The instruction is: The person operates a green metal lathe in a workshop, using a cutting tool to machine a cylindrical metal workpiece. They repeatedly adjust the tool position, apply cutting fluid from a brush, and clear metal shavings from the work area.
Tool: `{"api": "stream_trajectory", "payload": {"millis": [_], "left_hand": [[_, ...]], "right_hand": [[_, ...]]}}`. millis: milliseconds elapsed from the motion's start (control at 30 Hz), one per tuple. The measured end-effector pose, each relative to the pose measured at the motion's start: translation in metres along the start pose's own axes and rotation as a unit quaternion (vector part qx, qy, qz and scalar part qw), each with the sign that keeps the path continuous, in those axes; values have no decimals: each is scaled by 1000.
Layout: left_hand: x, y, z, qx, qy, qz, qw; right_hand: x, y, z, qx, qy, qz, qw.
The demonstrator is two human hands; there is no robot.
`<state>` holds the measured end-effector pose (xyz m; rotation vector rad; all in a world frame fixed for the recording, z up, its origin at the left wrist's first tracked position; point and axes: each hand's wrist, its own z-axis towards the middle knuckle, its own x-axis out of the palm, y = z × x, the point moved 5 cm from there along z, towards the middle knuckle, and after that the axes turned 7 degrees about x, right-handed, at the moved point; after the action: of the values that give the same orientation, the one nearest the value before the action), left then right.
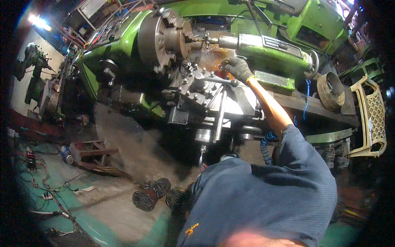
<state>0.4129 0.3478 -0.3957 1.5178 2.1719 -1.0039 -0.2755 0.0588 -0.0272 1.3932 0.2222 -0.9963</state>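
Note:
My right hand (236, 68), in a dark knit glove with a yellow cuff, reaches over the carriage of a green lathe (265, 51). Its fingers are curled beside an orange-lit patch under the tailstock quill (227, 42); what they hold, if anything, is too blurred to make out. Left of it is the big grey chuck (162, 39), with a small tool-like piece between it and the quill. Below the glove lies the tool post (200, 83) with its ball-ended lever (218, 80). A small reddish patch, perhaps my left hand (203, 167), shows by a shiny crank handle (201, 155); its fingers are mostly hidden.
A tailstock handwheel (314, 64) and a metal ring (330, 90) are on the right, near a cream plastic chair (370, 119). A coiled blue hose (266, 150) hangs below the bed. Dark round bundles (145, 200) and cables (55, 193) lie on the floor at left.

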Motion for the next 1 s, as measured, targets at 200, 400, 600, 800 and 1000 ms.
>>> {"api": "stream_trajectory", "payload": {"millis": [200,400,600,800,1000], "left_hand": [[-15,-28,22,18,-18,-15,1000],[-34,-42,39,30,-28,-7,999],[-41,-45,44,31,-52,-33,998],[-13,-22,10,-2,-20,-12,1000],[6,-8,5,-26,9,-14,1000]], "right_hand": [[-23,1,2,19,14,92,995],[-21,-28,2,56,5,156,986],[-22,-37,4,33,-12,245,969],[-26,-16,-9,-23,-25,80,996],[-37,5,-22,26,-43,204,978]]}}
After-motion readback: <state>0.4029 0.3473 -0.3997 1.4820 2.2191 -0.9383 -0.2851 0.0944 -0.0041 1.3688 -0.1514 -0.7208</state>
